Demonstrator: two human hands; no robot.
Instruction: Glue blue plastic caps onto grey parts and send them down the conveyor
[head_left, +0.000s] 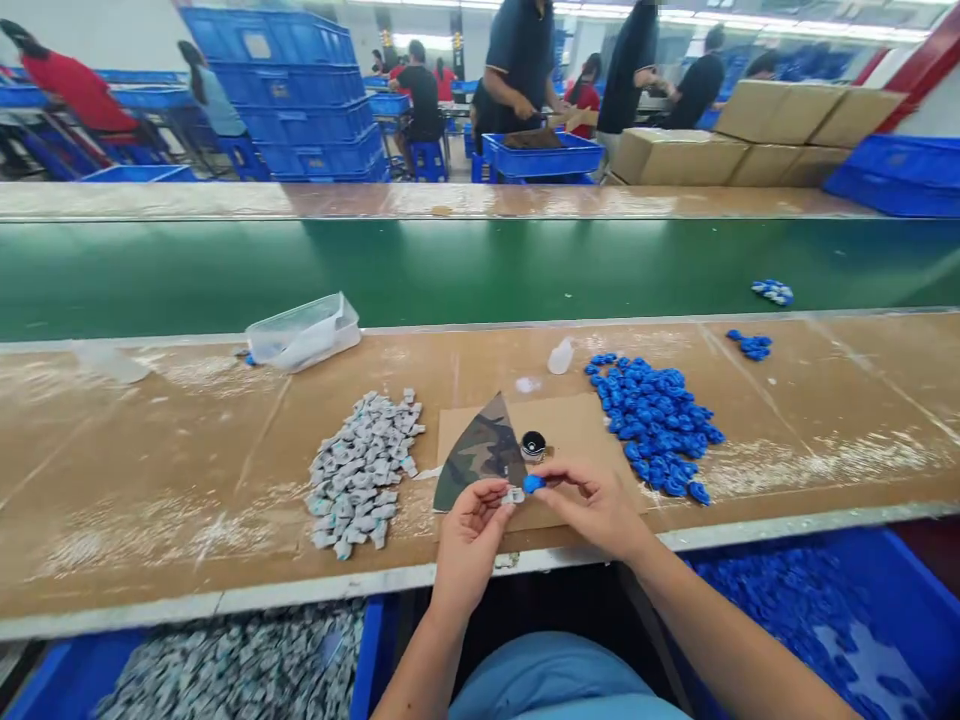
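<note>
My left hand (474,535) pinches a small whitish plastic piece (513,496) between thumb and fingers. Close beside it, my right hand (589,505) pinches a small rounded blue plastic piece (533,484); I cannot tell whether the two pieces touch. Beyond my fingers stands a small round container with a dark opening (533,445). A camouflage-patterned triangular piece (484,450) lies on a cardboard sheet (592,430). To the left is a heap of pale grey pieces (365,465), and to the right a heap of blue pieces (656,415).
A clear plastic tray (307,335) and a small white bottle (560,357) stand on the brown worktable (225,430). Behind runs a green conveyor belt (450,265). Below the table edge are blue bins of grey pieces (247,665) and blue pieces (795,610). Several people work beyond.
</note>
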